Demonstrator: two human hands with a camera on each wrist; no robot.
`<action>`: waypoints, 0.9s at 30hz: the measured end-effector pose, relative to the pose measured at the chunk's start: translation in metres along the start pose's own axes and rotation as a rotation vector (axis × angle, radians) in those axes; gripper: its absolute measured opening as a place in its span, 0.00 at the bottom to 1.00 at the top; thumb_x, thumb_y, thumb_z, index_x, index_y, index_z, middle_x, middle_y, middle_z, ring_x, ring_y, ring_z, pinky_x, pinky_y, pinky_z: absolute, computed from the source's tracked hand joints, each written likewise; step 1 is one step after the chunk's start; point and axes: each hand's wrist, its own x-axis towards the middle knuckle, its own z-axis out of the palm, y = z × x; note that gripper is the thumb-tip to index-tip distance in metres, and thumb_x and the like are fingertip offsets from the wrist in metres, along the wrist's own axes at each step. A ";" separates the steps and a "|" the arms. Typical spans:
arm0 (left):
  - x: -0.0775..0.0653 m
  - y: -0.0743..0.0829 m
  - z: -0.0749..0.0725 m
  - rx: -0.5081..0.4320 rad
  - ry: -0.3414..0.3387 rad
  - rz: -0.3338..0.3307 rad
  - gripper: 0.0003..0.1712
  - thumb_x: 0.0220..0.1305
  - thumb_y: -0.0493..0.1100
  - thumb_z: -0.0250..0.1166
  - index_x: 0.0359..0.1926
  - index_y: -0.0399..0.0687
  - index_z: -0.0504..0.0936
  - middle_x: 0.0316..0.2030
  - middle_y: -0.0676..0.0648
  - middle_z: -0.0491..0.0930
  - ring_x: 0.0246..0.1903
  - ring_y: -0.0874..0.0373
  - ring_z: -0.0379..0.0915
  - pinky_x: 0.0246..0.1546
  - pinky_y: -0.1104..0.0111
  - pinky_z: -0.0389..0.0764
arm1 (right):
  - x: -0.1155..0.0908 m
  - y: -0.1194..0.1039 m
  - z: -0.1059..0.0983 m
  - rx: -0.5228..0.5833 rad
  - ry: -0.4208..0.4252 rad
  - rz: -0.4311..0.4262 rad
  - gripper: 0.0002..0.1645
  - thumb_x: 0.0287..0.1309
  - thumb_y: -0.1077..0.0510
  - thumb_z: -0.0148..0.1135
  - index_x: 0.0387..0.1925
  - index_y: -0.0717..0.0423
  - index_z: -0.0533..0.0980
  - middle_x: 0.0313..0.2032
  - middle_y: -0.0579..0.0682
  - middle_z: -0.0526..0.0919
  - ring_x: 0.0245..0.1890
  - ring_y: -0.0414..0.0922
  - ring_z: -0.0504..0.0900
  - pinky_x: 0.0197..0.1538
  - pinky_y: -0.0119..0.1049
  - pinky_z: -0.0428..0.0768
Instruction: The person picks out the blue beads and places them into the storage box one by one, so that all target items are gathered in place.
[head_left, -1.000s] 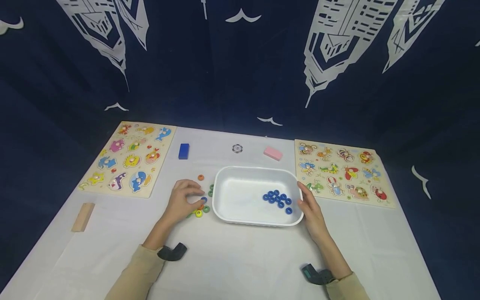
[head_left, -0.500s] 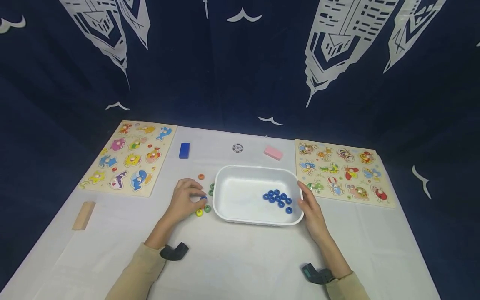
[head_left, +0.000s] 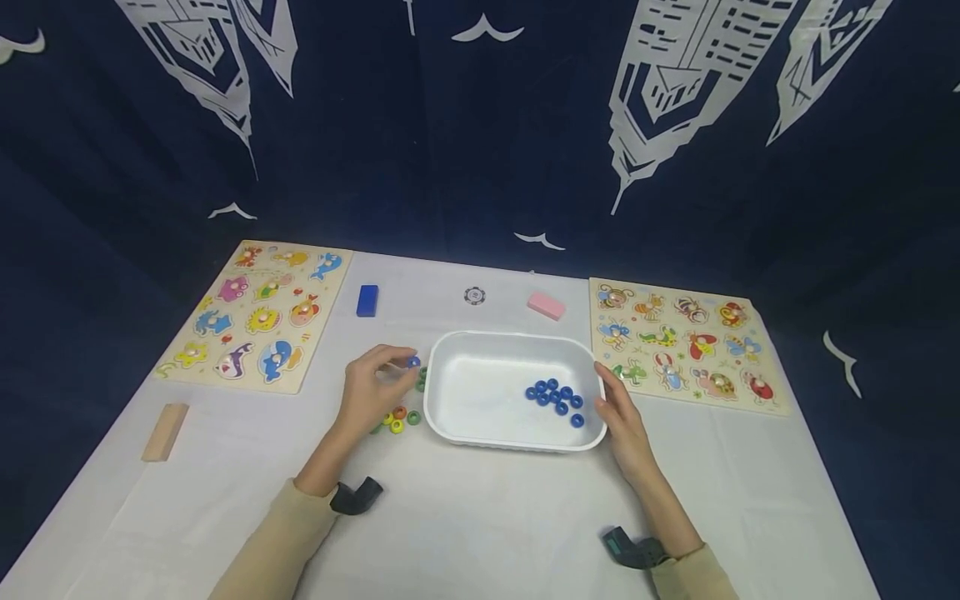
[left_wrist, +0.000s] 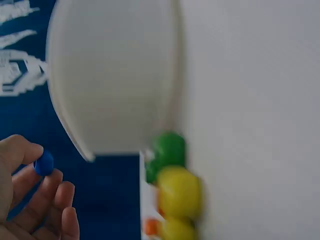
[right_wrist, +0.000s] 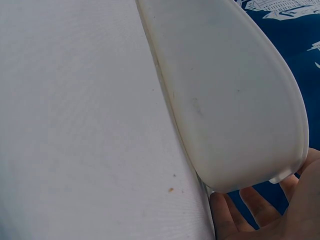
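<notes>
Between its thumb and fingertips, the left hand point(head_left: 372, 388) pinches a blue bead point(head_left: 413, 362), held just left of the white plastic tray point(head_left: 480, 443). The left wrist view shows the same blue bead point(left_wrist: 44, 163) at the fingertips, the other fingers loosely bent. Several blue beads point(head_left: 554, 397) lie in the right half of the tray. The right hand point(head_left: 627, 425) holds the tray's right end, fingertips at the rim. In the right wrist view its fingers point(right_wrist: 224, 212) lie against the tray's outer wall. Yellow, orange and green beads point(head_left: 397, 426) lie below the left hand.
Two green beads point(head_left: 422, 379) sit by the tray's left wall. Animal puzzle boards lie left point(head_left: 255, 321) and right point(head_left: 682, 346). Behind the tray are a blue block point(head_left: 367, 301), a round chip point(head_left: 474, 296) and a pink block point(head_left: 546, 306). A wooden block point(head_left: 165, 432) lies far left.
The left hand has moved away from the bead group, up in the head view, carrying the blue bead. The right hand and the tray look unmoved.
</notes>
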 end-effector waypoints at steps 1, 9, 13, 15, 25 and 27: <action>0.004 0.007 0.002 -0.031 -0.016 -0.010 0.14 0.48 0.41 0.66 0.39 0.43 0.79 0.33 0.51 0.81 0.34 0.61 0.76 0.36 0.66 0.78 | 0.000 0.000 0.000 -0.001 -0.001 -0.002 0.29 0.63 0.59 0.41 0.65 0.47 0.52 0.68 0.49 0.46 0.68 0.47 0.42 0.66 0.48 0.46; 0.047 0.050 0.050 -0.167 -0.269 -0.055 0.10 0.46 0.40 0.66 0.34 0.48 0.81 0.27 0.55 0.80 0.27 0.64 0.74 0.29 0.74 0.77 | 0.002 0.002 0.000 0.000 0.003 0.001 0.29 0.63 0.58 0.41 0.65 0.45 0.52 0.68 0.48 0.47 0.68 0.47 0.43 0.66 0.49 0.47; 0.058 0.050 0.083 -0.116 -0.394 -0.066 0.09 0.44 0.41 0.68 0.32 0.49 0.82 0.25 0.55 0.79 0.25 0.65 0.72 0.26 0.76 0.75 | 0.005 0.012 0.001 0.019 0.004 0.006 0.28 0.63 0.57 0.42 0.65 0.42 0.53 0.68 0.45 0.47 0.68 0.45 0.43 0.66 0.48 0.47; 0.058 0.049 0.096 -0.060 -0.447 -0.067 0.09 0.44 0.42 0.68 0.32 0.50 0.82 0.24 0.55 0.79 0.25 0.66 0.72 0.26 0.77 0.74 | 0.006 0.018 0.001 0.019 0.007 0.004 0.28 0.63 0.55 0.42 0.64 0.40 0.54 0.68 0.44 0.48 0.68 0.44 0.43 0.66 0.48 0.47; 0.053 0.047 0.133 0.157 -0.595 -0.065 0.11 0.46 0.45 0.68 0.34 0.55 0.82 0.26 0.58 0.80 0.28 0.68 0.72 0.32 0.76 0.71 | 0.005 0.019 -0.002 0.007 0.015 -0.002 0.28 0.63 0.55 0.43 0.64 0.40 0.54 0.68 0.45 0.48 0.68 0.46 0.43 0.66 0.51 0.47; 0.053 0.047 0.134 0.147 -0.616 -0.068 0.13 0.47 0.46 0.67 0.37 0.54 0.82 0.28 0.57 0.81 0.30 0.67 0.73 0.36 0.75 0.72 | 0.004 0.018 -0.003 0.010 0.010 0.001 0.28 0.63 0.55 0.43 0.64 0.41 0.54 0.68 0.45 0.48 0.68 0.46 0.43 0.66 0.51 0.46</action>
